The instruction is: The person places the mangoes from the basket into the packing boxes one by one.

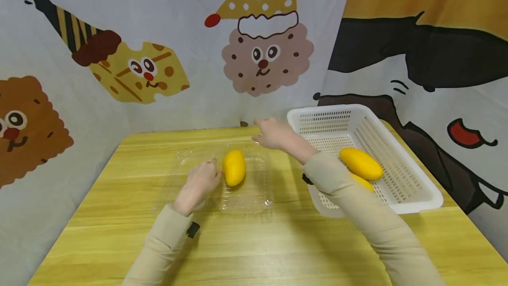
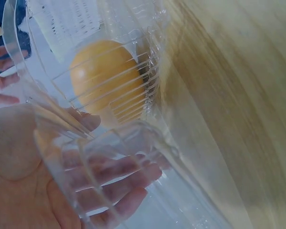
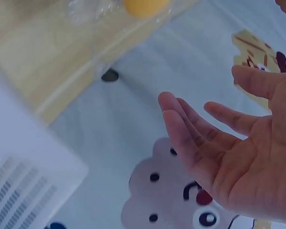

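Observation:
A yellow mango (image 1: 234,168) lies in the right half of a clear plastic clamshell box (image 1: 259,189), opened flat on the table. My left hand (image 1: 201,179) is over the box's left half, its thumb and index finger beside the mango. In the left wrist view, fingers (image 2: 119,188) show loosely extended through the ribbed plastic, with the thumb close to the mango (image 2: 107,78). Raised near the table's far edge, my right hand (image 1: 274,133) holds nothing. Its fingers are spread and gently bent in the right wrist view.
A white perforated plastic basket (image 1: 401,162) stands on the right of the wooden table (image 1: 246,246). Inside it lie a mango (image 1: 361,163) and another mango (image 1: 362,182) partly hidden by my right sleeve. A cloth with cartoon prints (image 1: 206,78) hangs behind the table.

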Available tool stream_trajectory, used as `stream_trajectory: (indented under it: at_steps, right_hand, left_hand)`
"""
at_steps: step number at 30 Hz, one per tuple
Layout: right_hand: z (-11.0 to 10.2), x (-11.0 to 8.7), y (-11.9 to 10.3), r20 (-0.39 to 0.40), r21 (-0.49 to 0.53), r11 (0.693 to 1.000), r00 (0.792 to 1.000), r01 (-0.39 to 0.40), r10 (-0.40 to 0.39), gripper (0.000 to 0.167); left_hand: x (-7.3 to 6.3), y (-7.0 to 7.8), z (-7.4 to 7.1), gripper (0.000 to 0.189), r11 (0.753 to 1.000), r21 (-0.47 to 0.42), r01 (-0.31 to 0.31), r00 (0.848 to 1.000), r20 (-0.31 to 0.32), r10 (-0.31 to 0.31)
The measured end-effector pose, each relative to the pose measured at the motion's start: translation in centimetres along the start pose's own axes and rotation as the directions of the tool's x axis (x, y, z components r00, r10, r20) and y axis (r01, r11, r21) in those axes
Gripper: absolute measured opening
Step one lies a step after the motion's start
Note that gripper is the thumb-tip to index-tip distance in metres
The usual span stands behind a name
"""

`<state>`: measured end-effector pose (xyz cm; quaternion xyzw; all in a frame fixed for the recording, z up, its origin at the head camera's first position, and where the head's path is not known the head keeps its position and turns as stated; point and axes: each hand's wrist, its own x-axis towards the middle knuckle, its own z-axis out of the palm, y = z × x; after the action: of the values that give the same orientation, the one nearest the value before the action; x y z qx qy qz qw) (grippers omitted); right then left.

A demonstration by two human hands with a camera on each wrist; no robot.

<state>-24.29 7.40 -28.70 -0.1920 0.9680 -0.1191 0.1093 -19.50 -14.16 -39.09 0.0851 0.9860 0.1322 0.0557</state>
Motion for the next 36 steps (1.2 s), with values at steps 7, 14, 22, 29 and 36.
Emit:
stream_trajectory:
  at_steps: [7, 14, 22, 29, 36]
  right_hand:
    - [-0.5, -1.8, 3.2, -0.040, 0.002, 1.000, 0.999, 0.017, -0.017, 0.060]
    - [-0.1, -3.5, 6.8, -0.022, -0.017, 0.999, 0.998, -0.051, 0.051, 0.057]
    - [-0.2, -4.9, 11.4, 0.077, -0.101, 0.988, 0.990, -0.113, 0.121, 0.062]
    - [0.3, -5.7, 15.1, 0.126, -0.113, 0.972, 0.967, -0.207, 0.220, 0.067]
    - [0.6, -6.6, 18.2, 0.204, -0.120, 0.943, 0.922, -0.309, 0.328, 0.073]
  left_hand:
    - [-0.2, -0.1, 0.0, 0.053, 1.000, -0.003, -0.012, 1.000, -0.014, 0.012]
    - [-0.3, -0.2, 0.1, 0.053, 1.000, -0.001, -0.018, 0.999, -0.035, 0.018]
    - [-0.3, -0.2, 0.2, 0.054, 1.000, -0.009, -0.013, 0.999, -0.030, 0.012]
    - [-0.4, -0.2, 0.1, 0.052, 1.000, -0.002, -0.028, 0.999, -0.029, 0.027]
    - [-0.5, -0.1, 0.1, 0.054, 1.000, -0.021, -0.019, 1.000, -0.011, 0.018]
